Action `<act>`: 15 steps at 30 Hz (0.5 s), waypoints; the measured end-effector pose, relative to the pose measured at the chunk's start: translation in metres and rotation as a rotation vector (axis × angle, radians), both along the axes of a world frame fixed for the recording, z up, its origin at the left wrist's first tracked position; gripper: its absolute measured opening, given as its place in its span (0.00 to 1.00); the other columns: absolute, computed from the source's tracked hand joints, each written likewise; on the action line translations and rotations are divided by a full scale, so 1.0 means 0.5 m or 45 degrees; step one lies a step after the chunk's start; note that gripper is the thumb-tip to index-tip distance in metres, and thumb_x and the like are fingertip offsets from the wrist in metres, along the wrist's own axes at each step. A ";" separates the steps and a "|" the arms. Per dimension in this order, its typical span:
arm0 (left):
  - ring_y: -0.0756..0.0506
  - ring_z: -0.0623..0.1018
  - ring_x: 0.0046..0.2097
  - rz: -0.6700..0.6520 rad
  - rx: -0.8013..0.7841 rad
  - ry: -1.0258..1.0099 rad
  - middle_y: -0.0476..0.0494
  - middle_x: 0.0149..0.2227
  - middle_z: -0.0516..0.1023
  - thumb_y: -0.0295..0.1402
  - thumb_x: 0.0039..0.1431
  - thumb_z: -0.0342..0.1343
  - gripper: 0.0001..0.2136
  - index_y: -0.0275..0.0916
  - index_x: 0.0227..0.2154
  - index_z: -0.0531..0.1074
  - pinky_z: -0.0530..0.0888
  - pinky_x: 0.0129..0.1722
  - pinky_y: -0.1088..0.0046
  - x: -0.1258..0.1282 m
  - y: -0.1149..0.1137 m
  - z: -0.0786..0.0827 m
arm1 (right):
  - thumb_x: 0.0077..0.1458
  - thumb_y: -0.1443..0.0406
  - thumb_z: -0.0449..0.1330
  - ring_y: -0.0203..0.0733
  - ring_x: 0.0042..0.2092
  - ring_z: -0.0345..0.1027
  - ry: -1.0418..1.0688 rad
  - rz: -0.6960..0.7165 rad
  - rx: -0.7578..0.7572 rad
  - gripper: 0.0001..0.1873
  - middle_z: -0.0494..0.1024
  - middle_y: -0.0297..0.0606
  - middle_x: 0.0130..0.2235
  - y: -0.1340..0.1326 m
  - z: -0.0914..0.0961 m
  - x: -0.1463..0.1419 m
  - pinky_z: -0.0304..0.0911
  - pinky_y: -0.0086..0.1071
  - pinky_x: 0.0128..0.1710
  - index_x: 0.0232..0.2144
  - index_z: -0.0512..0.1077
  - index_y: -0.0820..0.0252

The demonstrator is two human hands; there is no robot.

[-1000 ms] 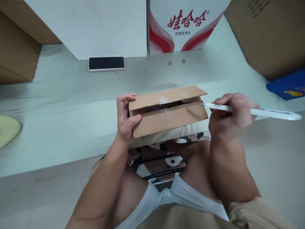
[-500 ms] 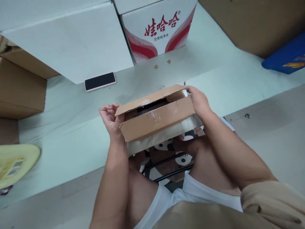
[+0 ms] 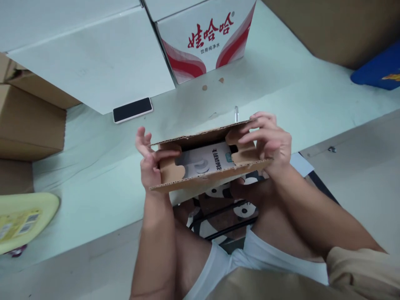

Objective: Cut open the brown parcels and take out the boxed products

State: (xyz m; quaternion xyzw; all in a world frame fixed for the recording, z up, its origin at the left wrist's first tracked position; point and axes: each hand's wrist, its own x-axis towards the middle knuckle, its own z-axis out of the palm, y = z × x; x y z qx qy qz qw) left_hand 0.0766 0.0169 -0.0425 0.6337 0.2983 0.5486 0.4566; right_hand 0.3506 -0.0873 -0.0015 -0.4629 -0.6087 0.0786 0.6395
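Between my two hands is a brown cardboard box [image 3: 203, 180] with its top flaps spread apart. Inside it lies a smaller pale grey box [image 3: 204, 158] with dark Chinese lettering and a rounded picture. My left hand [image 3: 150, 162] grips the left end, one finger laid over the short side flap. At the other end, my right hand [image 3: 270, 139] has its fingers bent over the right side flap and the edge of the long flap. The thumb of that hand is partly hidden. The box's underside is out of sight.
A phone [image 3: 133, 110] lies by a big white carton [image 3: 93, 62]. Behind stands a white and red water carton [image 3: 209, 41]. A clear strip [image 3: 236, 113] is just past the box. A yellow container [image 3: 28, 221] is at left, a blue one [image 3: 378, 68] at right, on the pale green table [image 3: 103, 187].
The long flaps have been opened wider, and the grey box inside now shows. My right hand's fingers have moved inward over the side flap; my left finger reaches onto the left one.
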 end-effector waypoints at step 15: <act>0.33 0.63 0.68 -0.043 0.217 0.048 0.66 0.67 0.61 0.53 0.61 0.44 0.25 0.47 0.19 0.77 0.59 0.72 0.46 -0.001 -0.020 0.046 | 0.65 0.51 0.53 0.46 0.50 0.67 -0.055 -0.116 0.097 0.21 0.71 0.39 0.44 -0.018 0.015 0.006 0.65 0.49 0.57 0.26 0.73 0.55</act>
